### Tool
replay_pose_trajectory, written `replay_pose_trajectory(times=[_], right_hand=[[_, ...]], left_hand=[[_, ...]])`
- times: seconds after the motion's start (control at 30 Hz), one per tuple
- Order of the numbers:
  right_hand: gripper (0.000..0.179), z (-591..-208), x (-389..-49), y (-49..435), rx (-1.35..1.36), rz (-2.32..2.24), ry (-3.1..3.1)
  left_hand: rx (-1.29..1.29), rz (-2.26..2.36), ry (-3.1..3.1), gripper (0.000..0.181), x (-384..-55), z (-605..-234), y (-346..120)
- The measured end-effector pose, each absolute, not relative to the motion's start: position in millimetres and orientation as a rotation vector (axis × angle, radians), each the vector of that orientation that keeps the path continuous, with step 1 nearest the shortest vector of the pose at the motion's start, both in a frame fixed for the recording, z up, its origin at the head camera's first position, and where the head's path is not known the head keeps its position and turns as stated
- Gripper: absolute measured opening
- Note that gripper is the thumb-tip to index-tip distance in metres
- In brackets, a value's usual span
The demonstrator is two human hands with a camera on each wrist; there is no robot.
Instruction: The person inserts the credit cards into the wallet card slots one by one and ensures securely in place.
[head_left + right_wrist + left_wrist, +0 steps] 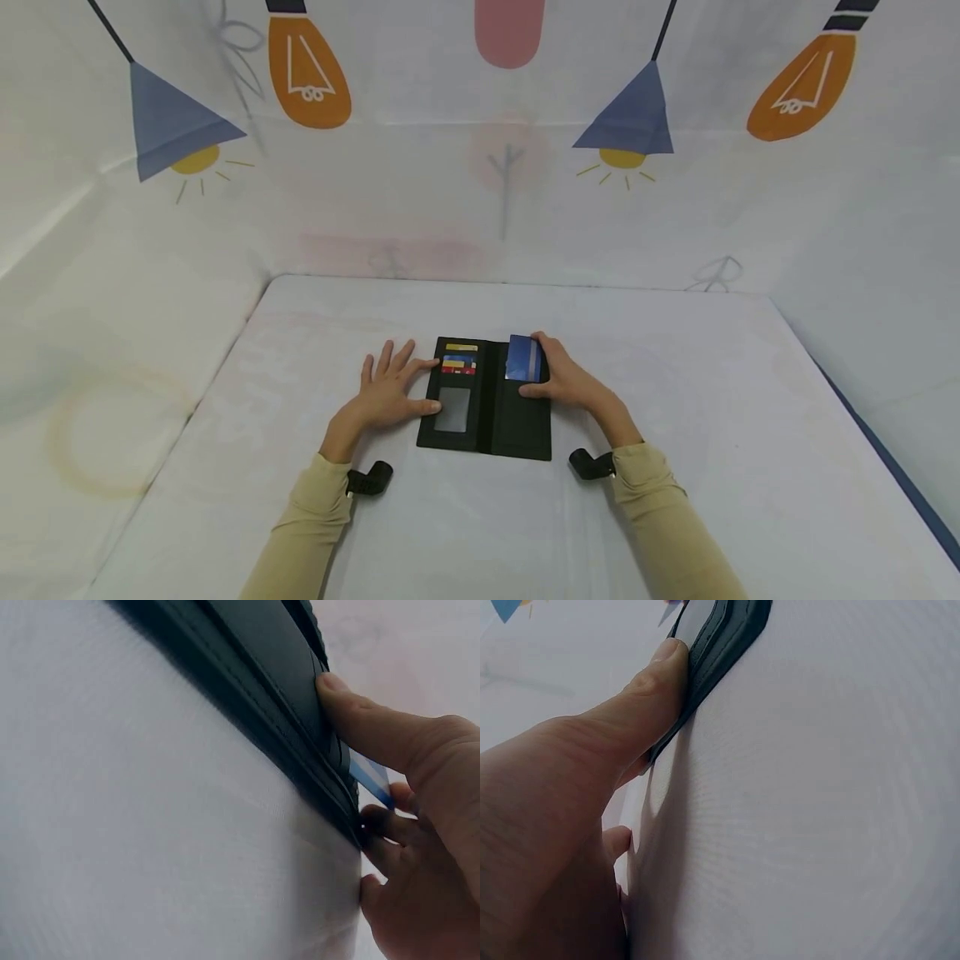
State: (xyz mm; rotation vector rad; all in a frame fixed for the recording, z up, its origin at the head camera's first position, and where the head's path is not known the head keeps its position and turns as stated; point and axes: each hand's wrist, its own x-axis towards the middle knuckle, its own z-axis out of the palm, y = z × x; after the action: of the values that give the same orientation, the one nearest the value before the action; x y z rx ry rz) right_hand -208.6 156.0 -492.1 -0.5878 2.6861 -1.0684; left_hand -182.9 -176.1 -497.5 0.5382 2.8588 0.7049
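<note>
An open dark green bifold wallet [522, 425] lies on the white table. My left hand [386, 395] is spread at its left side, with the thumb [656, 682] pressing on the wallet's edge and the index fingertip touching that edge higher up. My right hand [573, 379] holds a blue card [522, 358] that stands partly inside the right-hand pocket. Its thumb [367, 720] rests on the pocket's lip, while the index finger curls at the card's top corner. Several cards [459, 364] sit in the left panel's slots, above a clear window [452, 409].
The white table [675, 517] meets a white backdrop [420, 192] printed with lamps and bulbs behind the wallet. Each wrist carries a small black camera, one on the left [372, 478] and one on the right [588, 464].
</note>
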Motion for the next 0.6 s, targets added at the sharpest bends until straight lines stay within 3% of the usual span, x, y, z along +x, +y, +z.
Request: replay_pose_trajectory(times=[0.6], right_hand=[[0.08,-490.6,-202.3,153.2,-0.541,-1.083,2.695]], left_hand=[[0.526,0.711,2.855,0.075,-182.0,-496.9,-175.9]])
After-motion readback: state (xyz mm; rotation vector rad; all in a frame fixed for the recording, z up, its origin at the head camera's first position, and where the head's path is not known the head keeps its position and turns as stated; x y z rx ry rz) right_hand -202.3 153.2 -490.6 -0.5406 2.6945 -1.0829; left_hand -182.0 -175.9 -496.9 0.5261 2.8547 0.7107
